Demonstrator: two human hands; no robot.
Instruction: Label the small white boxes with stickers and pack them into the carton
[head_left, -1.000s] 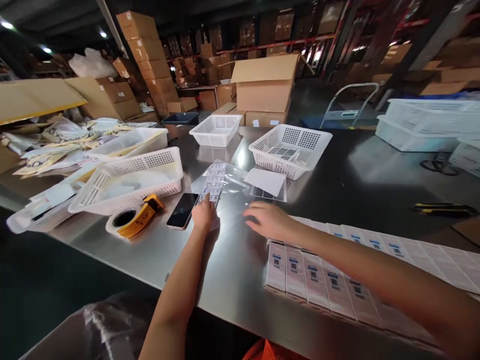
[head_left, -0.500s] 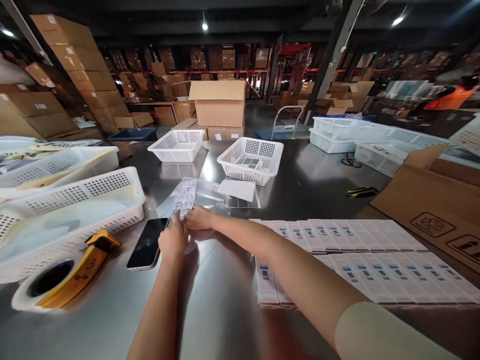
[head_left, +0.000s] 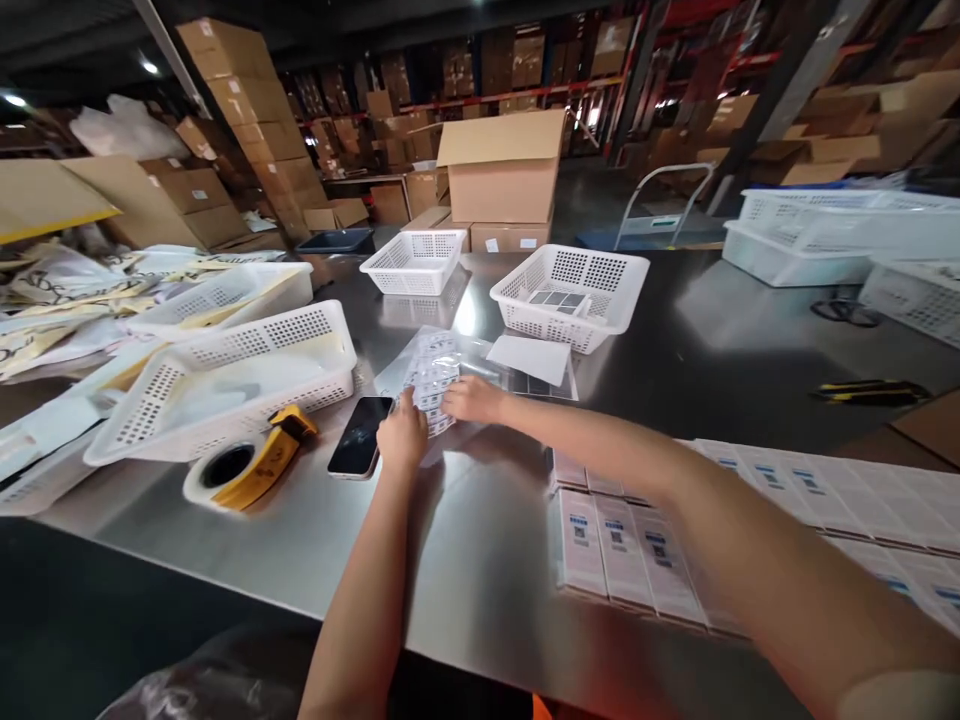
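Observation:
A white sheet of printed labels (head_left: 435, 372) lies over clear plastic bags (head_left: 480, 362) on the metal table. My left hand (head_left: 403, 432) is closed at the sheet's left lower edge, index finger stretched forward on it. On the opposite edge, my right hand (head_left: 474, 400) has its fingers bent in a pinch on the paper; the fingertips are small and partly hidden. A black-screened phone (head_left: 361, 437) lies just left of my left hand. Beyond my right hand, a blank white paper (head_left: 530, 357) rests on a dark-patterned sheet.
Rows of pale boxes with blue labels (head_left: 581, 545) stand under my right forearm. Left are a yellow tape dispenser (head_left: 266, 475) and a white perforated basket (head_left: 341, 385). Two more baskets (head_left: 412, 275) stand ahead, one holding printed cards. A yellow-black cutter (head_left: 870, 391) lies right.
The view has swung left and downward, so the table's things sit further right in it. My right hand has shifted along the sheet's right edge, and more of the sheet shows between the hands.

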